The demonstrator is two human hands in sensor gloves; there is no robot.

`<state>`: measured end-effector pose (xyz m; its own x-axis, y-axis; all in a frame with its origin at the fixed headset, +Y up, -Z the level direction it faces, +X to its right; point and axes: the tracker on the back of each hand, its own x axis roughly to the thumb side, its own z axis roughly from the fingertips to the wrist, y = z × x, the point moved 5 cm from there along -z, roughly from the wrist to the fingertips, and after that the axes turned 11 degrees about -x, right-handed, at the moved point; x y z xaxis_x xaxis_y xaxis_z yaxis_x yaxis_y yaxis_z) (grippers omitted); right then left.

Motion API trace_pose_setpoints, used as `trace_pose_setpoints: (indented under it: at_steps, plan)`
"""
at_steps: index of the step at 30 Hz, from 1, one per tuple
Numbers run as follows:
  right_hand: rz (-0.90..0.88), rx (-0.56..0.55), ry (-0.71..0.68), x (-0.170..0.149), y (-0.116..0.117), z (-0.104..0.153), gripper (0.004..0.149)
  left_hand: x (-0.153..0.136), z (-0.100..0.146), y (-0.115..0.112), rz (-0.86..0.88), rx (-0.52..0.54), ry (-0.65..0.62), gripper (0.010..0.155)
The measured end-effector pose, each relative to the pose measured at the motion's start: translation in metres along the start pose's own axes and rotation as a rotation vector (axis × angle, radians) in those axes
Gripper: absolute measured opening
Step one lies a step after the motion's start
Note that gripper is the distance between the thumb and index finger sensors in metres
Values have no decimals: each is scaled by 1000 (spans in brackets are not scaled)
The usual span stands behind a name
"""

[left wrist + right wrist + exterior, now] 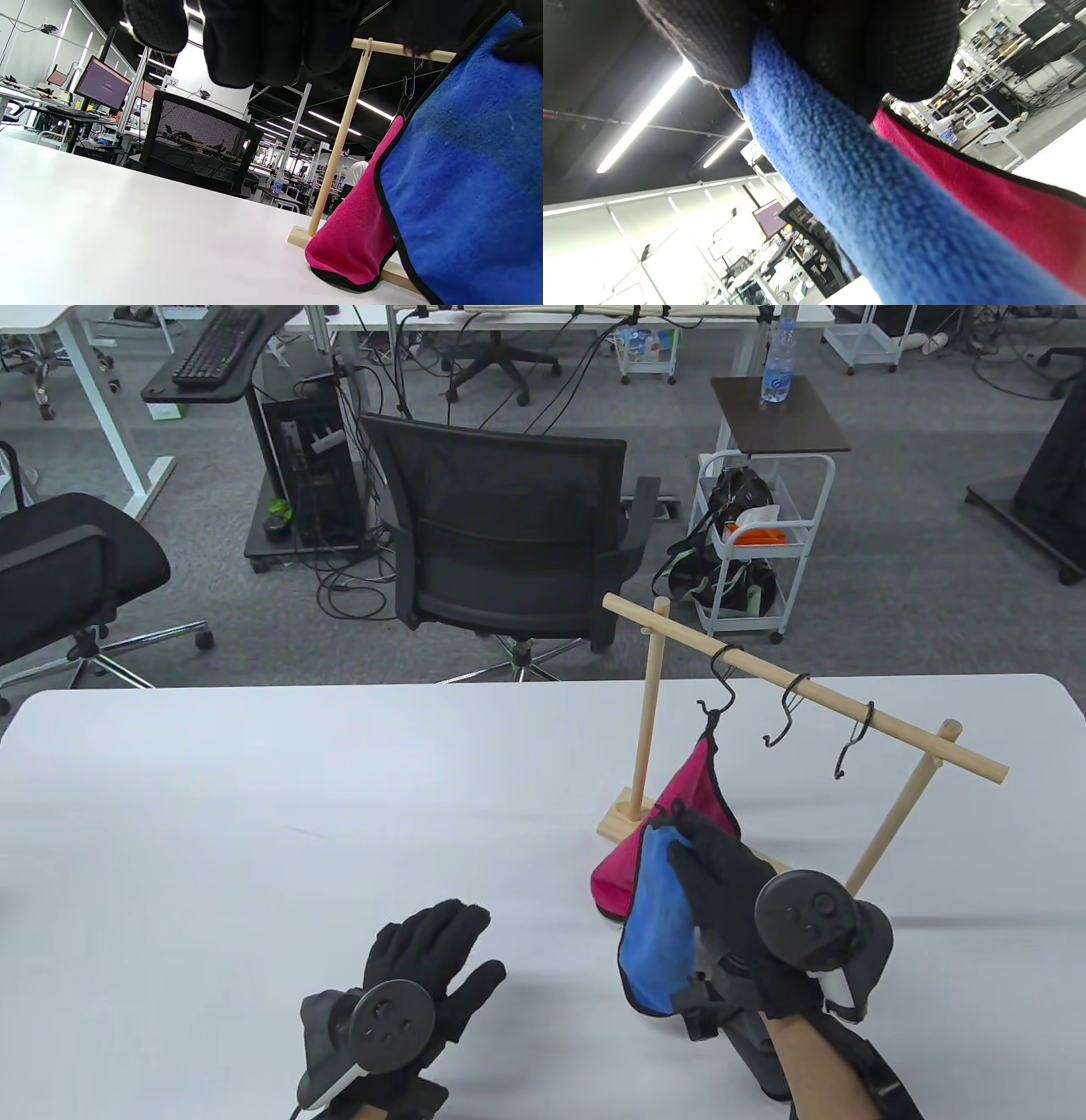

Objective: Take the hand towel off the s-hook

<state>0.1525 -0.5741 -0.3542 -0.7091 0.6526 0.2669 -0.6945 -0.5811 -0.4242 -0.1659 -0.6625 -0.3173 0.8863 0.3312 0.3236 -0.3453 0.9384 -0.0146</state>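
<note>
My table is the biggest thing here, and toward its far right edge stands the wooden rack, a slanted rail on two posts. Three hooks hang from the rail. The pink towel hangs by its loop from the first hook, its lower end slumped on the table beside the rack's base; the middle hook and the last hook carry nothing.

The blue towel is off the rack and in my right hand, just in front of the pink one and nearer my edge of the table. My right fingers pinch its upper corner and the cloth drapes down below them. It looks light, soft and limp, with a fleecy nap that grips the glove well, so I judge it will fold and swing instead of holding shape. The best hold is high up by the loop, where I have it.

My left hand rests flat near the table's near edge, fingers spread, holding nothing, well apart from both towels.
</note>
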Motion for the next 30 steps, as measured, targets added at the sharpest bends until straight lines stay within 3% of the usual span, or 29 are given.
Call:
trace_pose_setpoints:
  at_steps: [18,30]
  plan:
    - [141,365,-22,-26,85,42,42,-1,0,1,-3,2,5,64]
    - [242,547,-17,-42,138,64,44,-1,0,2,-3,1,5,64]
